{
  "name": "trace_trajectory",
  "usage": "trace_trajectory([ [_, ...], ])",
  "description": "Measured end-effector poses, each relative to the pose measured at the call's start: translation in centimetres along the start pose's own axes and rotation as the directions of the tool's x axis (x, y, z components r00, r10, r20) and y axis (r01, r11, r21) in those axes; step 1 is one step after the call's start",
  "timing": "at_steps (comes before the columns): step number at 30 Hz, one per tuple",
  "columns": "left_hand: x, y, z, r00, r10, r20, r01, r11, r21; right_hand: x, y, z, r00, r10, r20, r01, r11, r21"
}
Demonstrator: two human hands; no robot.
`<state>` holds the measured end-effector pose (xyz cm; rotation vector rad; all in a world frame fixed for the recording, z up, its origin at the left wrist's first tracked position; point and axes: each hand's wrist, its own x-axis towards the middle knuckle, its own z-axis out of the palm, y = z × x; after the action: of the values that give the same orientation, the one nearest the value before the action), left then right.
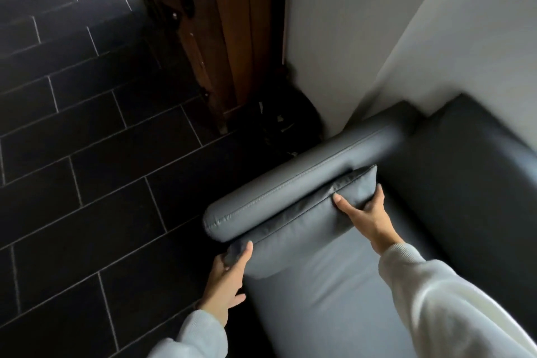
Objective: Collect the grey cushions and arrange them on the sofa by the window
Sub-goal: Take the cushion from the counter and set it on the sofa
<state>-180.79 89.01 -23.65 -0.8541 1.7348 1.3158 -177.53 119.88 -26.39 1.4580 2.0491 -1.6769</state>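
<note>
grey cushion [293, 229] stands on edge on the sofa seat [334, 299], leaning w/ its back against the inner side of the rounded armrest [290, 180]. its long top edge runs parallel to the armrest, just below the armrest's stitched seam.

left hand [228, 282] is at the near corner of the cushion, by the front end of the armrest; thumb on the cushion's face, fingers wrapped behind the corner, closed around it in a pinch. right hand [367, 212] is at the far corner: thumb pressed into the front face, fingers curled over the end edge, gripping the cushion too. both arms wear light, pale sleeves; right sleeve [436, 299] crosses over the seat, left sleeve [197, 337] hangs off the sofa's front edge above the floor.

sofa is grey, smooth, leather-like; its darker backrest [465, 171] runs along the white wall [421, 23] on the right. dark tiled floor [72, 154] w/ pale grout lines fills the left side. a brown wooden door [226, 38] stands at the top centre, next to the wall corner. something dark sits on the floor btwn door and armrest, too dim to tell what it is.
</note>
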Motion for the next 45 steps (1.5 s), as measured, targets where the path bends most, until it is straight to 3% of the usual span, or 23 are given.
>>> trace_trajectory([
  [3, -0.4, 0.2, -2.9, 0.997, 0.074, -0.006, -0.072, 0.982, 0.177, -3.4, -0.2, 1.2, 0.998, 0.049, -0.037, -0.051, 0.996, -0.066],
  [7, -3.8, 1.9, -10.1, 0.963, 0.270, 0.006, -0.247, 0.869, 0.429, -10.5, -3.6, 5.7, 0.995, -0.060, -0.079, 0.015, 0.877, -0.480],
  [10, -7.6, 3.6, -18.8, 0.881, 0.472, 0.023, -0.362, 0.643, 0.675, -17.2, -8.5, 11.2, 0.980, -0.195, 0.034, 0.166, 0.719, -0.675],
  [12, -10.7, 5.1, -26.1, 0.813, 0.582, 0.012, -0.344, 0.464, 0.817, -22.1, -12.8, 15.9, 0.962, -0.246, 0.117, 0.248, 0.620, -0.744],
  [15, -15.8, 7.7, -39.2, 0.747, 0.661, -0.070, -0.247, 0.374, 0.894, -30.5, -20.5, 23.8, 0.911, -0.348, 0.222, 0.381, 0.499, -0.778],
  [19, -23.7, 9.3, -56.7, 0.656, 0.707, -0.264, -0.123, 0.446, 0.886, -43.7, -30.8, 34.7, 0.782, -0.485, 0.392, 0.584, 0.351, -0.732],
  [24, -33.1, 8.1, -73.8, 0.539, 0.687, -0.488, 0.007, 0.576, 0.817, -59.7, -40.6, 46.8, 0.509, -0.612, 0.605, 0.803, 0.086, -0.589],
  [28, -38.0, 6.5, -83.7, 0.472, 0.613, -0.634, 0.063, 0.694, 0.718, -70.2, -45.6, 55.2, 0.287, -0.631, 0.721, 0.893, -0.098, -0.440],
  [34, -40.3, 4.7, -94.2, 0.406, 0.444, -0.799, 0.139, 0.834, 0.534, -80.4, -50.0, 67.0, 0.040, -0.541, 0.840, 0.919, -0.310, -0.244],
  [38, -41.8, 3.7, -101.1, 0.267, 0.322, -0.908, 0.183, 0.908, 0.376, -86.2, -52.0, 75.6, -0.140, -0.457, 0.878, 0.899, -0.431, -0.081],
  [42, -44.1, 1.0, -106.0, 0.174, 0.158, -0.972, 0.202, 0.960, 0.192, -92.7, -52.2, 84.0, -0.287, -0.336, 0.897, 0.860, -0.503, 0.086],
  [45, -46.2, -2.3, -108.5, 0.044, 0.019, -0.999, 0.215, 0.976, 0.028, -98.8, -50.6, 89.1, -0.418, -0.247, 0.874, 0.787, -0.580, 0.212],
])
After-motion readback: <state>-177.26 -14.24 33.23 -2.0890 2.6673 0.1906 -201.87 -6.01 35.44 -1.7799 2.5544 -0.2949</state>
